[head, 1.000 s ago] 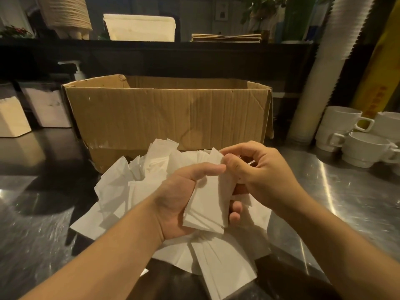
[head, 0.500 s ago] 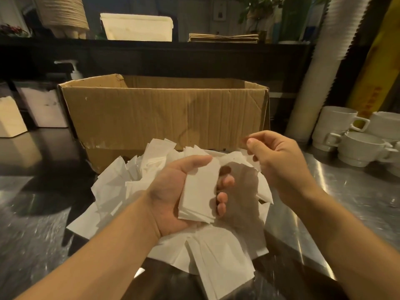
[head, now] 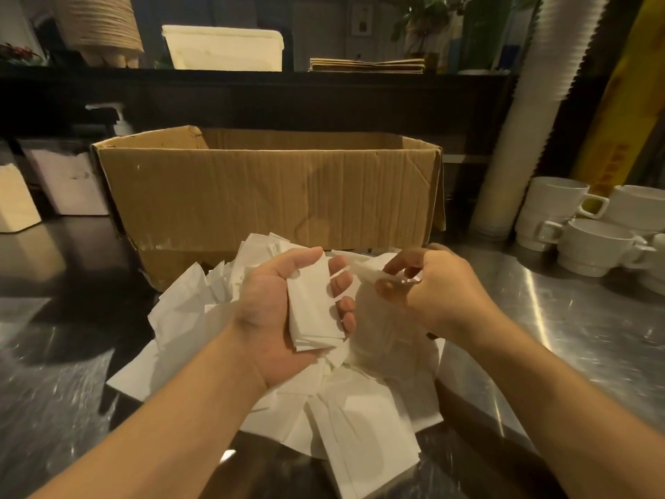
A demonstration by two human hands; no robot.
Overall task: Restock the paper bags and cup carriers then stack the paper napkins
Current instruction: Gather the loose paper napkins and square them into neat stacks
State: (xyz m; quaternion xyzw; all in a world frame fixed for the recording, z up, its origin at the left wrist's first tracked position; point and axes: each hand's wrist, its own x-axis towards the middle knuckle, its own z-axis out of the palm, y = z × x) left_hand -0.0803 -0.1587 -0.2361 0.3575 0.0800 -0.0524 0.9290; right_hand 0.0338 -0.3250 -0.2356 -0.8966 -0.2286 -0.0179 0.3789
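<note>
The left hand (head: pixel 284 311) grips a small stack of napkins (head: pixel 312 311), thumb over the top, fingers curled round its right edge. Just beside it, the right hand (head: pixel 435 286) pinches a single napkin (head: pixel 363 270). Both hover over a loose napkin pile (head: pixel 360 419) on the steel counter (head: pixel 575 336), in front of an open cardboard box (head: pixel 266 196). White mugs (head: pixel 590 228) crowd the counter's right edge beside a tall cup stack (head: pixel 521 120); a dark shelf (head: pixel 252 91) runs behind.
</note>
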